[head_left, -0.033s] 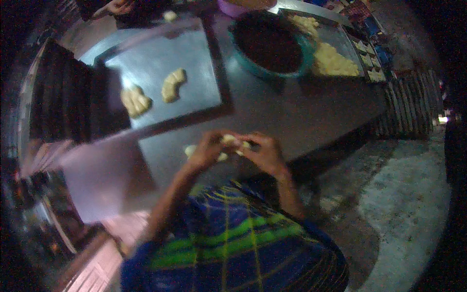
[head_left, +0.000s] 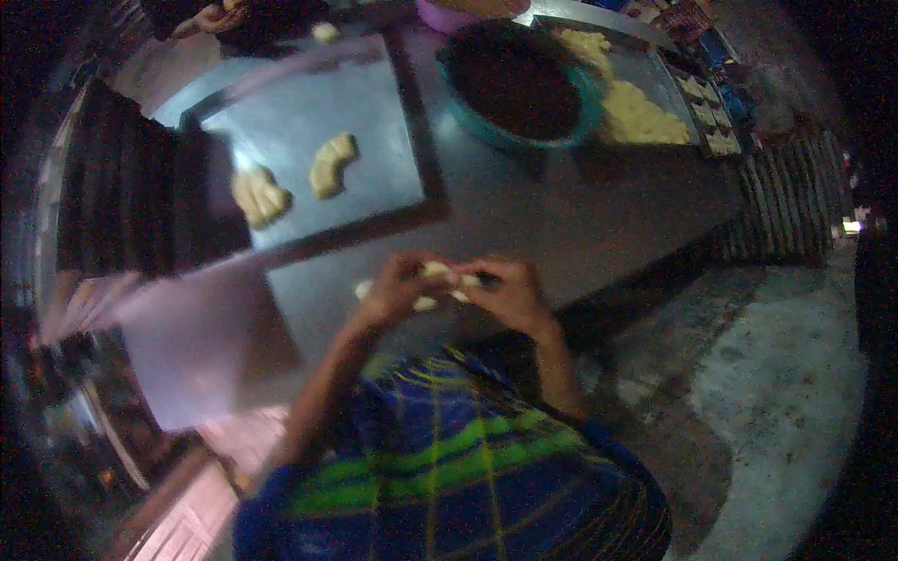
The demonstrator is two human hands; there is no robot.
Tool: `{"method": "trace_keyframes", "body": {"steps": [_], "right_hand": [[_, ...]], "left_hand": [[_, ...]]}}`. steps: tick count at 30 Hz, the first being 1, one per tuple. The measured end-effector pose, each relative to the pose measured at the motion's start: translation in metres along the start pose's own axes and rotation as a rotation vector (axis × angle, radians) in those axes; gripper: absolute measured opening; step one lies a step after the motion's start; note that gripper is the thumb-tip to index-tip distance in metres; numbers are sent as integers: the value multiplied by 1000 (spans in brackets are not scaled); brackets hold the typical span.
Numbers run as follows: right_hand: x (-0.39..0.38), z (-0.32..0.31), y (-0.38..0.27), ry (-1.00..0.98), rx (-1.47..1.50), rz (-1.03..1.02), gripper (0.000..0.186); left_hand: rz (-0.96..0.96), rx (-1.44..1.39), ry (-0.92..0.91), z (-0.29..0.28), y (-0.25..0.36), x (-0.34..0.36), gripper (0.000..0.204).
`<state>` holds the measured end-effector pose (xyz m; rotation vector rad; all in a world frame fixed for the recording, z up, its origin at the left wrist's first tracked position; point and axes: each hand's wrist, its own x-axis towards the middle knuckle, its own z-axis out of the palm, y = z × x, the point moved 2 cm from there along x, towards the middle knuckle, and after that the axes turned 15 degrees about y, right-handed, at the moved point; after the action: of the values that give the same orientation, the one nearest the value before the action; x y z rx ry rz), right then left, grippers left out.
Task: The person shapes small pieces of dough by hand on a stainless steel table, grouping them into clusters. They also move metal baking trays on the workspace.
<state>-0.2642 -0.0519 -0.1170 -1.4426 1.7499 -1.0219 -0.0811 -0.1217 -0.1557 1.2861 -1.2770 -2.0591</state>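
Over the near edge of the metal table (head_left: 580, 220), my left hand (head_left: 400, 290) and my right hand (head_left: 510, 292) meet, fingers bent in a pinch. Between their fingertips is a small piece of pale dough (head_left: 436, 269), partly hidden by the fingers. Small pale dough lumps lie close about my hands, one dough lump (head_left: 363, 290) beside my left hand and another dough lump (head_left: 426, 304) just below the fingers. Blur and dim light hide the finer shape of the held piece.
Ahead left, a metal tray (head_left: 365, 103) carries two dough clusters (head_left: 332, 166). A teal basin (head_left: 513, 142) of dark filling stands beyond. Pale dough (head_left: 645, 117) lies on a tray at far right, near small filled moulds (head_left: 709, 112). Another person's hand (head_left: 217, 19) shows at top left.
My hands stay in nearly the same place and pose. At the top left, the other person's hand has shifted slightly.
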Motion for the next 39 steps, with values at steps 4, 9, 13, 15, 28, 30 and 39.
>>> {"method": "trace_keyframes", "body": {"steps": [4, 9, 13, 15, 28, 30, 39], "right_hand": [[8, -22, 13, -199, 144, 114, 23], [16, -55, 36, 188, 242, 176, 30], [24, -86, 82, 603, 178, 108, 34], [19, -62, 158, 573, 237, 92, 31], [5, 83, -23, 407, 401, 233, 44], [5, 84, -21, 370, 572, 310, 42], [-10, 68, -41, 456, 84, -331, 23]], "left_hand": [[3, 76, -48, -18, 4, -8, 28], [28, -244, 107, -83, -26, -3, 37], [-22, -733, 106, -80, -9, -15, 65], [-62, -916, -39, -72, 7, -22, 80], [409, -473, 108, -3, -3, -37, 89], [384, -418, 236, 3, -4, -47, 78], [136, -600, 411, -8, -13, -42, 49]]}}
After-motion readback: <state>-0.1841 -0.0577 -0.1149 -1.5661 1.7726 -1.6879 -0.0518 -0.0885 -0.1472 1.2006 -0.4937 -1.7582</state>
